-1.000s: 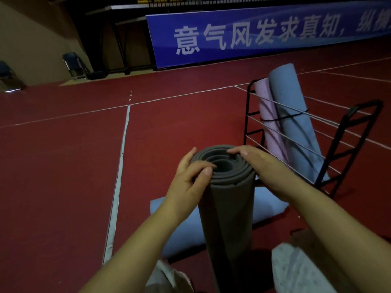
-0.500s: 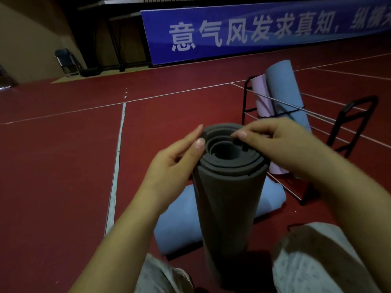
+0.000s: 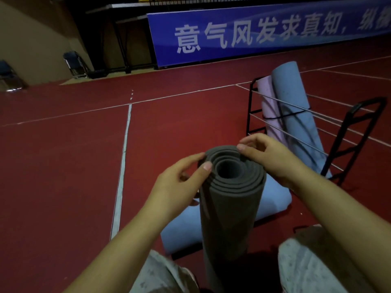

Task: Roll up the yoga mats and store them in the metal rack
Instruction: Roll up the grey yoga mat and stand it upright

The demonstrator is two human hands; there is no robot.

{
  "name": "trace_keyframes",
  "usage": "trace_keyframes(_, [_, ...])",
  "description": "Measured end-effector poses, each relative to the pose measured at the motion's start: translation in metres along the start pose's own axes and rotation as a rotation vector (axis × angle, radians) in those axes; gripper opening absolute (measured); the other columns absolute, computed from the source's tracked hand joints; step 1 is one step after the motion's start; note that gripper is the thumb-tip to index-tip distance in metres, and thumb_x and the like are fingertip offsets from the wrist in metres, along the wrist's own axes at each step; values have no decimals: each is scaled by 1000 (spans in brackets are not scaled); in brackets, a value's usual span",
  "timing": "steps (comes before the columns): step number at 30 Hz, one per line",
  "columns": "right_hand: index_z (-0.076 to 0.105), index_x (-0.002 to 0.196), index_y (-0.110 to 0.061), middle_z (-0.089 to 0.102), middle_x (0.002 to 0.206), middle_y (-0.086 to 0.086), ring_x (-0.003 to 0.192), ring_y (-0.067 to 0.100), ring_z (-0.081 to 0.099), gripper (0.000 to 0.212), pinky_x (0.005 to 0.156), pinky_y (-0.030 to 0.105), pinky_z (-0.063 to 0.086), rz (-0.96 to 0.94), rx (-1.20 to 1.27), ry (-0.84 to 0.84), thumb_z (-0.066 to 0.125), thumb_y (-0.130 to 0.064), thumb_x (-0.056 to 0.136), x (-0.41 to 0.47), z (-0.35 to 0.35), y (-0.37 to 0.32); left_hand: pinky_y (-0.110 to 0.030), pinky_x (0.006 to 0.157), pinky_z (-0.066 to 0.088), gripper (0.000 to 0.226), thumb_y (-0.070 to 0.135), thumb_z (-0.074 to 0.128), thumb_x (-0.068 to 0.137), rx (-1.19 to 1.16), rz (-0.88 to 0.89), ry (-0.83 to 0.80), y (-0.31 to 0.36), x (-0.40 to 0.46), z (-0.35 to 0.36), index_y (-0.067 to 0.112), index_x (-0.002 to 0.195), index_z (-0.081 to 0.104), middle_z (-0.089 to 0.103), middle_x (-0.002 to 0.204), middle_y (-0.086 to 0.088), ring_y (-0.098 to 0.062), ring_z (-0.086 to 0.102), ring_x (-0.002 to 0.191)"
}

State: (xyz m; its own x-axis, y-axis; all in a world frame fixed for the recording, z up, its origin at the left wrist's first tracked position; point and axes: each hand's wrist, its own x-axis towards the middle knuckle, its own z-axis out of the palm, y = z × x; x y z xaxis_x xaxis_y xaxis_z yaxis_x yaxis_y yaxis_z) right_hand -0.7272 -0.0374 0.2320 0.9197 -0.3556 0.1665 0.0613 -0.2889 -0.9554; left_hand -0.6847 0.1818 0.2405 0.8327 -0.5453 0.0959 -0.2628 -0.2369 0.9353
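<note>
Holding stage: grey roll stood on end, top being tidied w/ both hands.
Left hand [image 3: 179, 182]: curled round top rim of grey mat [image 3: 229, 210], thumb on outer edge, fingers behind.
Grey mat: rolled, upright on red floor [image 3: 63, 176] betw. the knees; coils at top look a bit uneven, not yet in rack.
Blue mat on floor [image 3: 275, 197]: loosely rolled, lying flat just behind grey one; prob. next to go.
Right hand [image 3: 268, 157]: fingertips pinching far-right edge of grey mat's top.
Rack [image 3: 357, 132]: black metal, near, to right; pink mat [image 3: 268, 106] & blue mat [image 3: 296, 115] already leaning inside.
Progress: 2 stored, 1 rolled in hand, 1 on floor left, by the look of it.
</note>
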Motion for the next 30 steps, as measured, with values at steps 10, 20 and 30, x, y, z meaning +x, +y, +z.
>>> trace_keyframes(10, [73, 86, -20, 71, 80, -2, 77, 13, 67, 37, 68, 32, 56, 47, -567, -250, 72, -54, 72, 3, 19, -46, -37, 73, 59, 94, 44, 70, 68, 255, -340, -532, 21, 58, -56, 27, 148, 25, 71, 96, -22, -34, 71, 83])
trace_keyframes(20, [69, 99, -25, 69, 89, -6, 80, 10, 66, 34, 77, 37, 57, 17, -635, -276, 79, -39, 71, -6, 27, -48, -36, 82, 56, 58, 35, 78, 72, 509, -401, -834, 38, 85, -60, 34, 125, 54, 70, 110, -4, -22, 68, 97])
trace_keyframes(30, [62, 97, -15, 64, 85, 2, 75, 18, 66, 32, 55, 27, 55, 132, -899, -425, 75, -36, 76, 20, 16, -63, -32, 57, 58, 32, 17, 69, 84, 661, -260, -508, 52, 75, -5, 14, 109, 50, 60, 94, -7, -17, 65, 75])
